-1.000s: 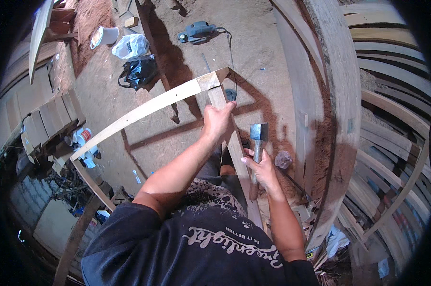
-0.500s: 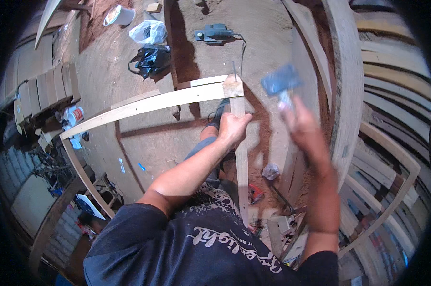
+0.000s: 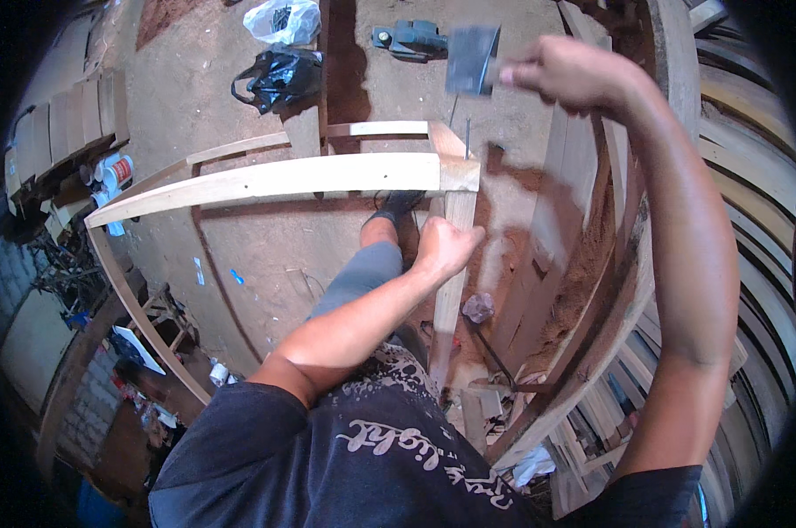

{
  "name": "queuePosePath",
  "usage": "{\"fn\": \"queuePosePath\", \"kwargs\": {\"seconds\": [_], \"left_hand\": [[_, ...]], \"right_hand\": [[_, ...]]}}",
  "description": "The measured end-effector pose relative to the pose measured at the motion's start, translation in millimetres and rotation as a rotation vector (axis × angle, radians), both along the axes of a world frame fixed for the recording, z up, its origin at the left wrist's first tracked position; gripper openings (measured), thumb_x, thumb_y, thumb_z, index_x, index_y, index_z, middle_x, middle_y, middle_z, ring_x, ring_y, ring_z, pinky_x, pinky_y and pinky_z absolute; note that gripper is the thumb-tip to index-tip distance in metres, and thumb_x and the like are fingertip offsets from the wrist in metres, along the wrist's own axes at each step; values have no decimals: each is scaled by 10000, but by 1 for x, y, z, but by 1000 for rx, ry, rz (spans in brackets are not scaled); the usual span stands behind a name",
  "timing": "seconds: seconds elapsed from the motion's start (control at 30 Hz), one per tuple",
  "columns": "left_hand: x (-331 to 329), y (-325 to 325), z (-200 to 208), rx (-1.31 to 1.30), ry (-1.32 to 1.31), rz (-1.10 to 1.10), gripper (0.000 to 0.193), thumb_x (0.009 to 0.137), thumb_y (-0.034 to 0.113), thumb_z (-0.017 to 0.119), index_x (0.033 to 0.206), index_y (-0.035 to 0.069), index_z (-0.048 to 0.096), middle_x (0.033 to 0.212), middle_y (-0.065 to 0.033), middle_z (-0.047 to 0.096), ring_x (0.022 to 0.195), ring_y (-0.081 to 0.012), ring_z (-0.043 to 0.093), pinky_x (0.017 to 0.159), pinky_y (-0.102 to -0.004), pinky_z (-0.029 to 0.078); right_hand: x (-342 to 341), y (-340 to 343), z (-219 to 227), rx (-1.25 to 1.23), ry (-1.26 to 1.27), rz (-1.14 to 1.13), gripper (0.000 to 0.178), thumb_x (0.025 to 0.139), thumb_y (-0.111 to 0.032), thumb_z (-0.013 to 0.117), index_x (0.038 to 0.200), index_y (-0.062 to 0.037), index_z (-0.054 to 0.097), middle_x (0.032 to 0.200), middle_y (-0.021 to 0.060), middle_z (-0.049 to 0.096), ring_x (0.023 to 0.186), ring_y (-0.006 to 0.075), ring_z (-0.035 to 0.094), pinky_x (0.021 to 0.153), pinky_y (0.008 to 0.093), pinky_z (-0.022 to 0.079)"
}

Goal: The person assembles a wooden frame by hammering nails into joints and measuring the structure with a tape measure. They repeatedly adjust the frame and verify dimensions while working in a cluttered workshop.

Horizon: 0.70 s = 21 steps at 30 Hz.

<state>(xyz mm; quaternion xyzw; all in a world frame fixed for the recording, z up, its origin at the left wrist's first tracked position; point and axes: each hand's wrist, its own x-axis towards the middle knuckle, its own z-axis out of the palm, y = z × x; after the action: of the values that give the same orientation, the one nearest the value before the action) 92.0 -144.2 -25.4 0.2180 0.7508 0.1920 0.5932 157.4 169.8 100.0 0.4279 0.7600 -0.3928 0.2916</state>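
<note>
The frame (image 3: 345,172) is smooth wood, the hammer head (image 3: 471,62) metal.

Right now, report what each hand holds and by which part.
The left hand grips a wooden frame by one rail near a corner; the right hand holds a hammer by its handle.

This place appears to be a woodworking workshop. Long, narrow planks of brown and pale wood (image 3: 762,224) lie in rows along the right side. On the dusty, beige-brown floor (image 3: 261,242) there rests a dark grey-green handheld power tool (image 3: 411,40), and a pale wooden frame with a slightly curved rail (image 3: 327,173) occupies the middle.
</note>
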Motion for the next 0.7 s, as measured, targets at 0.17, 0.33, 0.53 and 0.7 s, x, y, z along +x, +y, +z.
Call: {"fn": "queuePosePath", "kwargs": {"seconds": [0.17, 0.33, 0.53, 0.7], "left_hand": [[-6, 18, 11, -84, -39, -68, 419, 757, 299, 729, 557, -54, 625, 542, -187, 633, 545, -282, 678, 628, -453, 546], [-5, 13, 22, -49, 28, -74, 411, 757, 295, 719, 559, -55, 635, 541, -193, 630, 550, -296, 682, 646, -450, 551], [-5, 13, 9, -60, -17, -79, 419, 755, 294, 722, 551, -61, 633, 534, -189, 625, 554, -284, 684, 649, -443, 551], [-3, 11, 11, -62, -20, -80, 430, 762, 287, 727, 532, -61, 620, 509, -175, 608, 528, -257, 667, 626, -439, 544]], "right_hand": [[10, 7, -15, 203, 42, -103, 420, 1026, -447, 561, 1197, -89, 699, 656, 11, 551, 495, 119, 530, 436, 315, 460], [4, -9, 0, -27, -168, 148, 412, 1018, -428, 583, 1197, -75, 698, 637, 31, 545, 519, 133, 561, 469, 334, 484], [20, 3, -16, 311, 246, -245, 449, 1022, -442, 571, 1099, -13, 681, 634, 29, 541, 503, 126, 539, 457, 326, 466], [-3, -27, -4, -39, -223, 196, 413, 1016, -414, 579, 1168, -47, 693, 652, 44, 595, 517, 168, 598, 462, 348, 493]]}}
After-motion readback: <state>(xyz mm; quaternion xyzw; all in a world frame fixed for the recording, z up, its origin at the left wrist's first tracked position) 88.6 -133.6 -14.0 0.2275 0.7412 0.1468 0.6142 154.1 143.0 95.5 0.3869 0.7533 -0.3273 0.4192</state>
